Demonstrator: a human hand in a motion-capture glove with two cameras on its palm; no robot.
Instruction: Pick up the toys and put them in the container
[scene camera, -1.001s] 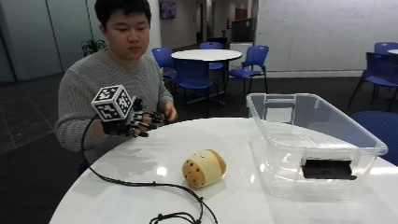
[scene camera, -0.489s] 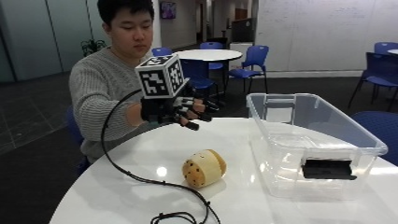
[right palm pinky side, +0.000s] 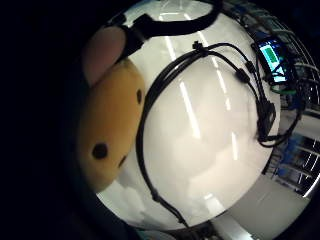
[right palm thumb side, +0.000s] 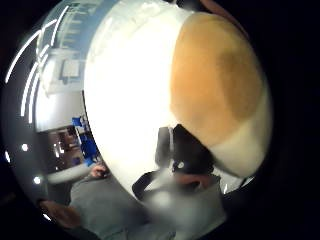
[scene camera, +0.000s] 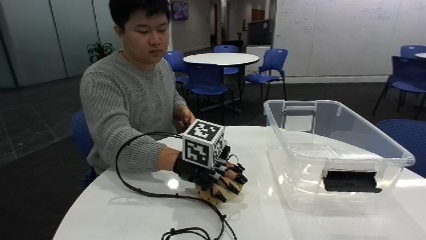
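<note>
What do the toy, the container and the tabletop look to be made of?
Toy: soft plush by the look, matte tan fabric with dark spots and a paler patch; the right hand rests over it.
Container: clear, glossy plastic; the table shows through its walls. A black piece sits on its front wall.
Table: white with a smooth glossy finish, probably laminate, since ceiling lights mirror in it.

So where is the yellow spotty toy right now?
In the outside view, the plush toy sits on the white table under the gloved right hand, beside the clear plastic container.
</note>
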